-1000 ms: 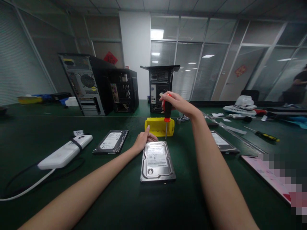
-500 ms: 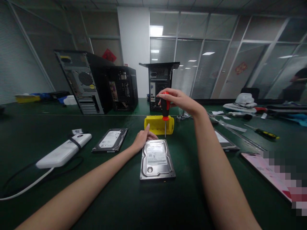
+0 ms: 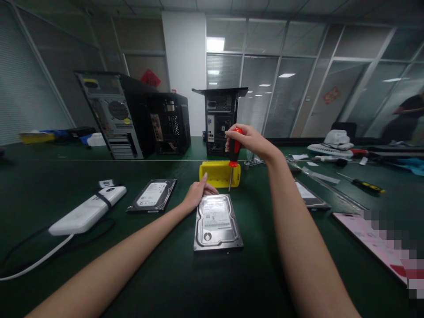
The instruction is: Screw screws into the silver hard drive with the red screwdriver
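A silver hard drive lies label-up on the green table in front of me. My left hand rests against its far left corner, thumb raised and fingers stretched out. My right hand is wrapped round the red and black handle of a screwdriver. The shaft points down, slightly tilted, and its tip is by the drive's far right corner; whether it touches the drive I cannot tell. Behind the drive stands a yellow plastic bin, its open side facing me.
Another hard drive and a white power strip lie to the left. On the right are a third drive, a pink-screened phone and a yellow-black screwdriver. Computer cases stand at the back. A person is far right.
My right hand and the screwdriver have shifted slightly to the right, and the shaft now leans a little. My left hand and the hard drive have stayed in place.
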`<action>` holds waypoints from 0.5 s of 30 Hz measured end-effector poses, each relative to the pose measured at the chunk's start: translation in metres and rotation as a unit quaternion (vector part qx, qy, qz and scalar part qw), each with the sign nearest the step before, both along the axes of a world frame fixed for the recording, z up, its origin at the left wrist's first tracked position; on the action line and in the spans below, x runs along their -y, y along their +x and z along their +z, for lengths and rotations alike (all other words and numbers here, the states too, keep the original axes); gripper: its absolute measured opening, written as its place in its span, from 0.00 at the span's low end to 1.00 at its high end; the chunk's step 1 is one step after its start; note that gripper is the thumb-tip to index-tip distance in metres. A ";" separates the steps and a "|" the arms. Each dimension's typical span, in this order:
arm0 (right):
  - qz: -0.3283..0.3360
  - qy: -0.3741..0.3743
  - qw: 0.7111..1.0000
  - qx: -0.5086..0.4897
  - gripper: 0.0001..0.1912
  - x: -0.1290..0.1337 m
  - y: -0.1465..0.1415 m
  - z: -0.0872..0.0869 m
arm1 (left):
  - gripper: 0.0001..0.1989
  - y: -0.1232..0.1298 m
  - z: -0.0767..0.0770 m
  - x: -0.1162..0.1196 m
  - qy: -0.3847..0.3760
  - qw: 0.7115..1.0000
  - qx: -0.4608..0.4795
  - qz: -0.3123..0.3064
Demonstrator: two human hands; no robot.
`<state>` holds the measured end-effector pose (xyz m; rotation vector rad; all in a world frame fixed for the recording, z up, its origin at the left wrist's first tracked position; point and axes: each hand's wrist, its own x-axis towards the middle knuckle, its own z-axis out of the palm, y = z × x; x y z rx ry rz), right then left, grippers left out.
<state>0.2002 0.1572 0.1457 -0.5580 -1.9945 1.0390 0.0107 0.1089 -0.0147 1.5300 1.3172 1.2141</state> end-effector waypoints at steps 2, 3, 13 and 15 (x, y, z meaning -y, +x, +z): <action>-0.004 -0.006 1.000 0.018 0.10 0.003 0.000 0.001 | 0.38 -0.001 -0.002 -0.002 0.004 1.000 0.002 -0.003; -0.011 -0.012 1.000 0.026 0.11 0.005 -0.001 0.002 | 0.38 -0.001 -0.003 -0.003 0.006 1.000 0.001 -0.004; -0.072 -0.020 0.997 0.035 0.13 0.007 -0.003 0.007 | 0.38 -0.002 -0.006 -0.005 0.008 1.000 -0.004 -0.004; -0.067 -0.005 0.997 0.039 0.13 0.008 -0.002 0.007 | 0.38 -0.002 -0.005 -0.004 0.008 1.000 0.002 -0.004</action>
